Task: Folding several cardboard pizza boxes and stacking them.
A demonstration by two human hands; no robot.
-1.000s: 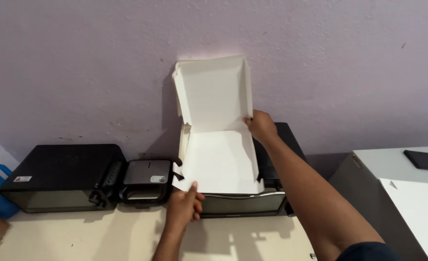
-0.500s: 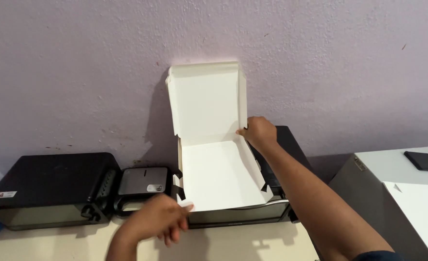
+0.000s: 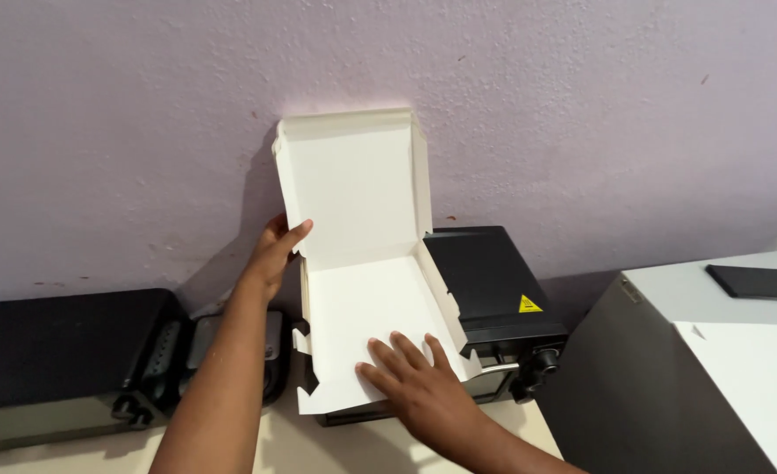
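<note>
**A:** so what's in the room? biggest stuff first pls

**B:** lilac textured wall (image 3: pixel 581 105) fills the background. On the right there's a grey-and-white cabinet (image 3: pixel 669 369) with a flat dark slab (image 3: pixel 755 281) lying on top, can't tell what that is. Far left sits a black toaster oven (image 3: pixel 46 360) on a cream counter (image 3: pixel 292 443), and just beside it a small silver-topped appliance (image 3: pixel 270 338), mostly hidden behind an arm.

**A:** and the box?

**B:** white cardboard box (image 3: pixel 362 263), pizza-box style, lying open on top of a black oven (image 3: pixel 494 281) with a yellow warning sticker. Its lid stands up, leaning against the wall.

**A:** hands?

**B:** left hand (image 3: pixel 274 254) is up at the lid's left edge, near the hinge fold, fingers curled loosely against it, thumb pointing up. Right hand (image 3: pixel 410 373) lies flat inside the box bottom near the front edge, fingers spread, palm down on the cardboard.
</note>
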